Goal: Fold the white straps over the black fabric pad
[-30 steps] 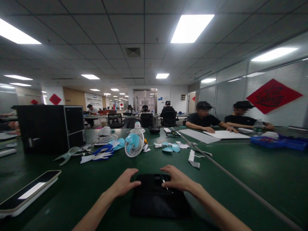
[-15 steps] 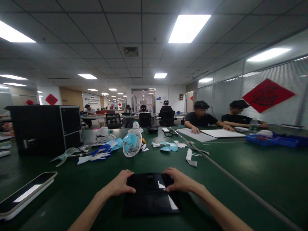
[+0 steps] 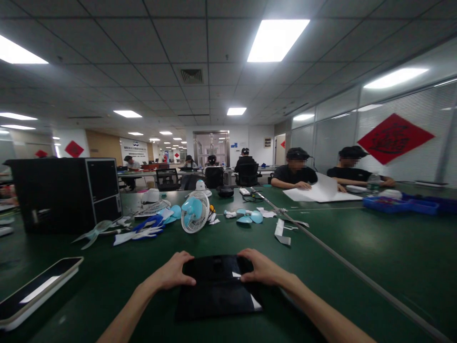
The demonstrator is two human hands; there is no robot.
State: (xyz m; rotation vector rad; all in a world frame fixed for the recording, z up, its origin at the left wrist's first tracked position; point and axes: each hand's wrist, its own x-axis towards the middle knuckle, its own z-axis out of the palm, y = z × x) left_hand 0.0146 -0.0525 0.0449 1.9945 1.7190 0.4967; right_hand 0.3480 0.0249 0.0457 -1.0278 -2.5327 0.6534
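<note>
A flat black cloth pouch [image 3: 216,290] lies on the green table [image 3: 357,247] right in front of me. My left hand [image 3: 173,272] curls over its far left corner and my right hand [image 3: 260,269] pinches its far right corner. A small white tag shows on the pouch beside my right fingers. Both hands are closed on the pouch's far edge.
A phone-like device [image 3: 34,289] lies at the near left. Small fans [image 3: 193,214], fan blades [image 3: 94,231] and white parts are strewn across the middle. A black computer case [image 3: 67,193] stands at left. Two people [image 3: 296,172] handle paper sheets at the right, near blue trays [image 3: 400,205].
My hands slid from the pouch's top onto its far corners and gripped them; the pouch shifted slightly left. A person at the right lifted a paper sheet.
</note>
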